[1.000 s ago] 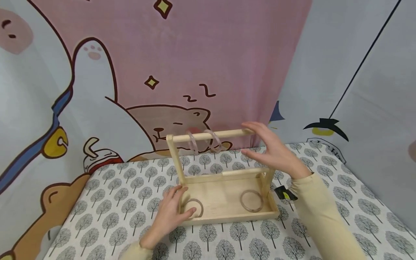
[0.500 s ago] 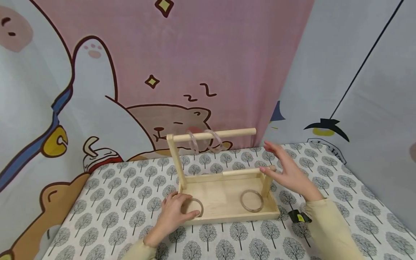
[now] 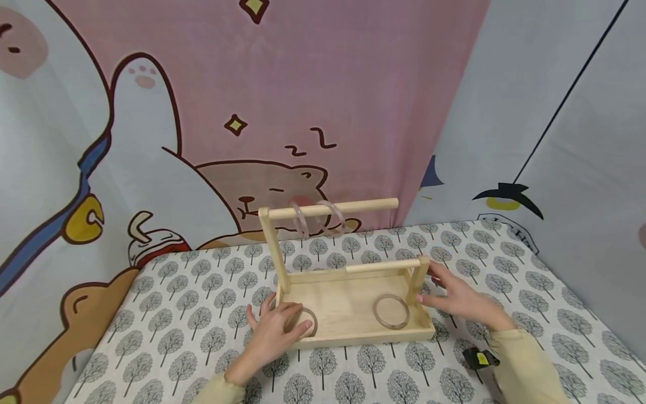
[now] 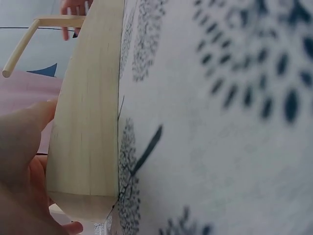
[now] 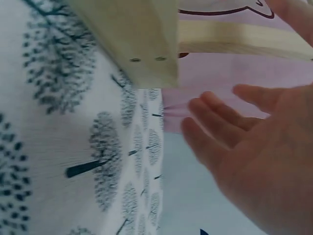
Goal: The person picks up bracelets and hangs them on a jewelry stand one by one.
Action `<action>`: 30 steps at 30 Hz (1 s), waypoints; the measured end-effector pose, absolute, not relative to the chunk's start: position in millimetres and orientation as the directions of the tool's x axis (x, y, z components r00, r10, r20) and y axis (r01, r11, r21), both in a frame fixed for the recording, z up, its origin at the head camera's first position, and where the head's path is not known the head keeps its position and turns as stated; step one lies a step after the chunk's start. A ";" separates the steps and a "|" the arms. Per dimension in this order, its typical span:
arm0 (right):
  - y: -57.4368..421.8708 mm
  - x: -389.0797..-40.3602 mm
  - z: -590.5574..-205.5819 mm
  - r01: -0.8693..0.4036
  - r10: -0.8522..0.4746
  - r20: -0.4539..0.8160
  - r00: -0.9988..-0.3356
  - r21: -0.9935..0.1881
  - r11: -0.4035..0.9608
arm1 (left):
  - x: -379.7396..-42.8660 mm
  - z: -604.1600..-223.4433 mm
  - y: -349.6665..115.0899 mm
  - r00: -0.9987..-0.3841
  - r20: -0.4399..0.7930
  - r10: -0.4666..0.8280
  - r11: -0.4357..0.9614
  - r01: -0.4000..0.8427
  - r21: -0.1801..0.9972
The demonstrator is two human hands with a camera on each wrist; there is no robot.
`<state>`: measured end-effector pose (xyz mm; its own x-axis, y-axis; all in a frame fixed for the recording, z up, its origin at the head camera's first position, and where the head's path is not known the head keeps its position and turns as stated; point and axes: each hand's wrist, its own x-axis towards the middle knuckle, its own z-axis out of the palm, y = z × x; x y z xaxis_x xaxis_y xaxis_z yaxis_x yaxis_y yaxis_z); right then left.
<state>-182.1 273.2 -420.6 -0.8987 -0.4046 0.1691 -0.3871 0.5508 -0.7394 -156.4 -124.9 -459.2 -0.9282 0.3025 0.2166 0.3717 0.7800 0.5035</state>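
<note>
Head: two hung rings (image 3: 300,219) are already on the upper bar (image 3: 368,206) above the tray (image 3: 353,340); the lower bar (image 3: 382,266) carries none. A left ring (image 3: 316,323) and right ring (image 3: 375,312) lie inside the tray. The left hand (image 3: 272,332) arches over the left ring; whether gripping, I cannot tell.

Left wrist: its thumb reaches the tray's wall (image 4: 88,107).

Right wrist: the right hand (image 5: 264,142) spreads loosely beside the tray, holding nothing.

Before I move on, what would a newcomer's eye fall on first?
Probably the cartoon curtain behind. Then the wooden rack on the cloth: two rings hang from its upper bar, two more lie in its tray. The left hand is at its left end, the right hand at the right.
</note>
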 end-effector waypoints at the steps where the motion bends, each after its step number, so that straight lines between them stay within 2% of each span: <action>1: 273.7 -181.0 -423.5 -0.375 -0.415 0.144 -0.899 -0.743 0.554 | -155.9 -459.2 -124.6 -0.928 0.215 0.304 0.780 0.372 0.504; 10: 267.8 -165.5 -442.8 -0.336 -0.462 0.059 -0.885 -0.769 0.545 | -151.7 -458.5 -122.4 -0.920 0.189 0.344 0.778 0.392 0.491; 21: 263.3 -159.9 -451.9 -0.358 -0.479 0.063 -0.875 -0.751 0.555 | -156.2 -456.3 -119.5 -0.937 0.156 0.313 0.797 0.349 0.493; 30: 261.0 -157.0 -455.6 -0.380 -0.497 0.062 -0.865 -0.728 0.570 | -166.2 -457.2 -117.9 -0.960 0.095 0.263 0.795 0.271 0.542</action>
